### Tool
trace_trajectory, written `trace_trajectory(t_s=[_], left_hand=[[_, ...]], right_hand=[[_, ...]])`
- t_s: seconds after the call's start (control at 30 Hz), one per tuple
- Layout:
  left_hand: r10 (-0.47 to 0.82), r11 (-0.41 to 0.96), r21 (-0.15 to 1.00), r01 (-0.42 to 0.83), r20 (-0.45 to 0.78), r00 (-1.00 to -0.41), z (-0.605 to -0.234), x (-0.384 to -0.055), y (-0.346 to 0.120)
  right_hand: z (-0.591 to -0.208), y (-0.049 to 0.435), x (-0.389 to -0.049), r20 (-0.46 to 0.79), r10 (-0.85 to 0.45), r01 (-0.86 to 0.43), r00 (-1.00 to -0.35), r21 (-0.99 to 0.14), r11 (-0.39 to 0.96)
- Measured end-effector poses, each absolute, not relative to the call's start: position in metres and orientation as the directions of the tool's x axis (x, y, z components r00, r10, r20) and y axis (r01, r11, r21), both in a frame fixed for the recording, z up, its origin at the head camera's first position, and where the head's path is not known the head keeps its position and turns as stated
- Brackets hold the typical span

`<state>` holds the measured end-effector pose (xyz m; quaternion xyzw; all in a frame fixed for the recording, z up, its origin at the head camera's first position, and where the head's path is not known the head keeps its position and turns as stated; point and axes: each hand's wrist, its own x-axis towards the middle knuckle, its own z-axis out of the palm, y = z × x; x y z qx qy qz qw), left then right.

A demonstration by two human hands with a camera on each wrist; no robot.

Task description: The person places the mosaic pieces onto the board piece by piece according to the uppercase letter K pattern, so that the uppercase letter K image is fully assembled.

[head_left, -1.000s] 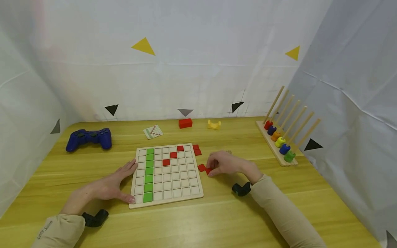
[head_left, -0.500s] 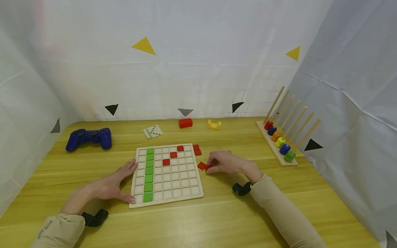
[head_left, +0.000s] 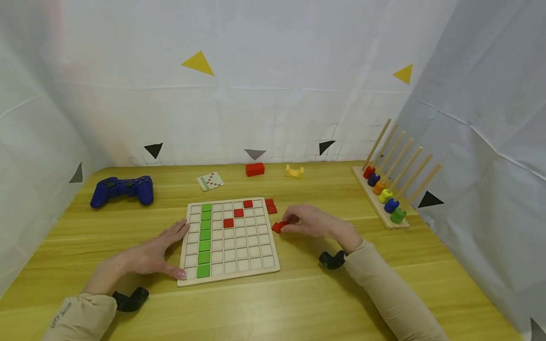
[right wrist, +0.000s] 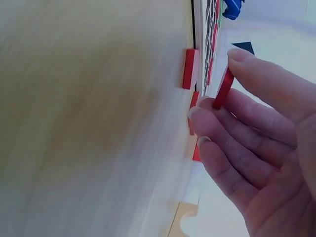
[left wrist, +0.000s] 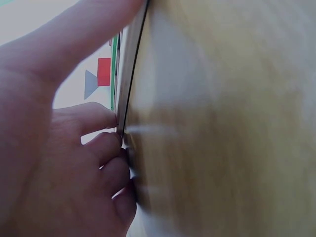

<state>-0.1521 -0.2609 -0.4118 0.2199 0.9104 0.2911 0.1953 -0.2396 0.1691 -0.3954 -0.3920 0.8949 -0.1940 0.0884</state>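
A wooden grid board (head_left: 243,253) lies on the table, with a column of green tiles (head_left: 204,246) and a diagonal of 3 red tiles (head_left: 238,213) in its cells. My left hand (head_left: 147,258) rests along the board's left edge, thumb on the near corner and fingers extended against the side. Right of the board, my right hand (head_left: 309,221) pinches a red square tile (right wrist: 224,89) between thumb and fingers, tilted and lifted off the table in the right wrist view. Another red tile (head_left: 276,228) lies just beside it, near the board's edge.
Two red tiles (head_left: 271,209) lie at the board's far right corner. Behind it are a pattern card (head_left: 211,181), a red block (head_left: 255,169) and a yellow arch block (head_left: 294,172). A blue game controller (head_left: 122,191) sits left; a peg stand (head_left: 381,203) stands right.
My right hand has shifted slightly left and away from me with the red tile, closer to the tile beside the board. My left hand has stayed in place.
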Motion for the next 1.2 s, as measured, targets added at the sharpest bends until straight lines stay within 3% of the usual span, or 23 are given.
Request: trace_trajectory(t_s=[0.37, 0.67, 1.0, 1.2], left_hand=[[0.506, 0.744, 0.605, 0.282, -0.236, -0.829, -0.412, -0.153, -0.260], [0.499, 0.746, 0.610, 0.267, -0.247, -0.830, -0.411, -0.153, -0.260], [0.513, 0.732, 0.620, 0.283, -0.228, -0.827, -0.410, -0.152, -0.259], [0.502, 0.745, 0.608, 0.273, -0.242, -0.830, -0.412, -0.153, -0.260]], right_hand=[[-0.372, 0.125, -0.235, 0.043, -0.778, -0.731, -0.627, -0.377, 0.569], [-0.363, 0.063, -0.227, 0.077, -0.845, -0.810, -0.529, -0.343, 0.476], [-0.370, 0.020, -0.229, 0.037, -0.857, -0.811, -0.514, -0.346, 0.471], [-0.386, 0.009, -0.231, 0.026, -0.856, -0.825, -0.517, -0.282, 0.489]])
